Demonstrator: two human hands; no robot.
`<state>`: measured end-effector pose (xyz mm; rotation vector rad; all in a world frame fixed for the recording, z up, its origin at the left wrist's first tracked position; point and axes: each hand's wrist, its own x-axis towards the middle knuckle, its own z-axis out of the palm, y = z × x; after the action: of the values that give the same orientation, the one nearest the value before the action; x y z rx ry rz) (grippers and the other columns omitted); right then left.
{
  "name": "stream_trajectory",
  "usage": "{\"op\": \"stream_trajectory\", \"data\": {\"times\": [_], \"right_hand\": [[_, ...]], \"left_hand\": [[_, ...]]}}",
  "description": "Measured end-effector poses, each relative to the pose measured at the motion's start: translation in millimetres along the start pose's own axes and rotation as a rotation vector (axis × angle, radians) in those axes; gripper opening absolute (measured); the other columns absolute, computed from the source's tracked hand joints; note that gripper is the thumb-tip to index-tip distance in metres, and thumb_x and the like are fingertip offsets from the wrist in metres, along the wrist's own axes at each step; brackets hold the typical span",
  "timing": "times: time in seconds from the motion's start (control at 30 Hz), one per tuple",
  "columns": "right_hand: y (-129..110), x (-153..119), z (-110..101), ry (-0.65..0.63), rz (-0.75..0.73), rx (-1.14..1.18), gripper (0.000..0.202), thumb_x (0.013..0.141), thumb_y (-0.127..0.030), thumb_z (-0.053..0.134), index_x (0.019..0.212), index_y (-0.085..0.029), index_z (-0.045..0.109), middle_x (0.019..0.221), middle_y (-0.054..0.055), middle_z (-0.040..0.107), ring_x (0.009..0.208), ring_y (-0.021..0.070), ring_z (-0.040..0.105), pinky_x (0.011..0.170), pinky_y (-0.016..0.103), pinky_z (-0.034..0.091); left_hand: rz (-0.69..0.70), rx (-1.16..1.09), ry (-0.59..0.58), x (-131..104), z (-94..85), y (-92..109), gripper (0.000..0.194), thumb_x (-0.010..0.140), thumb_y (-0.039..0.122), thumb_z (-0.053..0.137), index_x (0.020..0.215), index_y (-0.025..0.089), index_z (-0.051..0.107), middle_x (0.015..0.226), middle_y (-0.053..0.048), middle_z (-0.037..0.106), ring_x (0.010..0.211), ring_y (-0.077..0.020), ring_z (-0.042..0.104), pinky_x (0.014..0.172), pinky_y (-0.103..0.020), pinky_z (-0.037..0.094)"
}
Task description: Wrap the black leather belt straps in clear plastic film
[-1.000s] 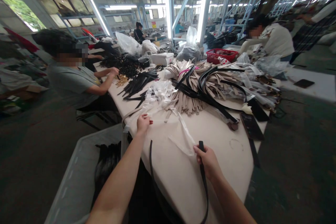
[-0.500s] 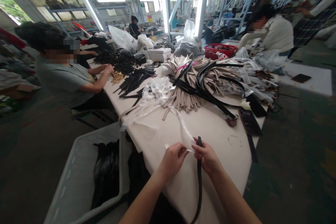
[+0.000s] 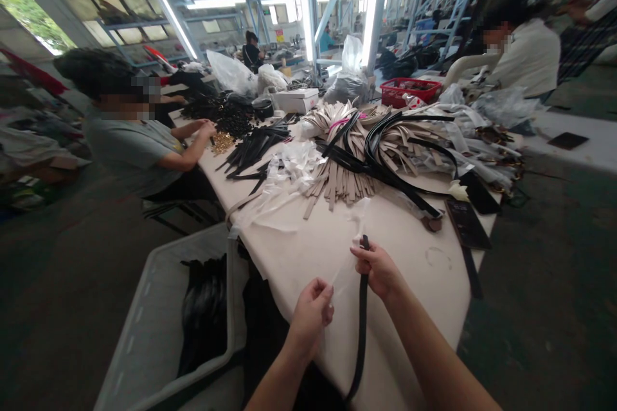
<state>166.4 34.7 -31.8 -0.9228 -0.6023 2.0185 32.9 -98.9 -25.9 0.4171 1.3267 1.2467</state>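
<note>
My right hand [image 3: 378,266] is closed on a black strap [image 3: 362,327], near its upper end. The strap hangs down toward me over the table's near edge. My left hand [image 3: 313,308], lower and to the left, pinches a thin clear plastic sleeve [image 3: 343,273]. That sleeve stretches up between the hands, and its far part lies crumpled just beyond my right fingers. Whether the right fingers also grip the plastic, I cannot tell. Farther up the table are a heap of clear plastic sleeves [image 3: 294,167] and a bundle of beige straps [image 3: 337,183] with black straps [image 3: 385,176] across it.
A white bin [image 3: 139,314] with black pieces stands left of the table [image 3: 414,302]. At the left, a person [image 3: 130,148] handles small parts; another person [image 3: 525,64] works at the right. A phone [image 3: 466,223] lies by the right edge. Behind sits a red basket [image 3: 409,93].
My left hand has moved down and away from the right, drawing the plastic sleeve out between them. My right hand still holds the strap, slightly higher in view. The whole view has shifted a little.
</note>
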Motion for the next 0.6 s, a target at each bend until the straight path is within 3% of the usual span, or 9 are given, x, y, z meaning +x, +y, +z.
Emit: {"op": "stream_trajectory", "data": {"times": [0.1, 0.27, 0.47, 0.6], "right_hand": [[0.4, 9.7, -2.0, 0.06, -0.042, -0.001, 0.041, 0.056, -0.028, 0.091, 0.077, -0.017, 0.057, 0.052, -0.011, 0.037, 0.041, 0.0023, 0.025, 0.039, 0.02, 0.016], [-7.1, 23.4, 7.0, 0.074, -0.073, -0.005, 0.041, 0.056, -0.026, 0.089, 0.083, -0.016, 0.06, 0.051, -0.011, 0.04, 0.04, 0.0028, 0.027, 0.037, 0.02, 0.017], [-24.4, 40.4, 36.6, -0.034, -0.057, -0.053, 0.033, 0.061, -0.028, 0.085, 0.074, -0.017, 0.057, 0.048, -0.011, 0.035, 0.039, 0.0029, 0.025, 0.037, 0.02, 0.018], [-39.6, 62.6, 61.7, -0.063, -0.069, -0.118, 0.035, 0.064, -0.027, 0.086, 0.075, -0.018, 0.054, 0.054, -0.009, 0.042, 0.041, 0.0024, 0.028, 0.037, 0.018, 0.022]], "left_hand": [[0.096, 0.115, 0.063, -12.9, -8.9, -1.1, 0.04, 0.07, 0.048, 0.079, 0.071, 0.019, 0.052, 0.064, 0.004, 0.051, 0.056, -0.0092, 0.045, 0.053, -0.02, 0.035], [0.1, 0.244, 0.115, -35.6, -26.6, -13.2, 0.042, 0.074, 0.056, 0.075, 0.071, 0.02, 0.052, 0.06, 0.003, 0.053, 0.053, -0.0101, 0.042, 0.05, -0.02, 0.031], [0.111, 0.256, 0.16, -58.9, -46.6, -25.1, 0.046, 0.075, 0.061, 0.073, 0.073, 0.019, 0.053, 0.057, 0.004, 0.049, 0.051, -0.009, 0.038, 0.049, -0.02, 0.026], [0.057, 0.145, 0.145, -68.5, -63.6, -32.6, 0.048, 0.075, 0.063, 0.073, 0.073, 0.02, 0.05, 0.053, 0.007, 0.04, 0.045, -0.0062, 0.027, 0.044, -0.019, 0.018]]}}
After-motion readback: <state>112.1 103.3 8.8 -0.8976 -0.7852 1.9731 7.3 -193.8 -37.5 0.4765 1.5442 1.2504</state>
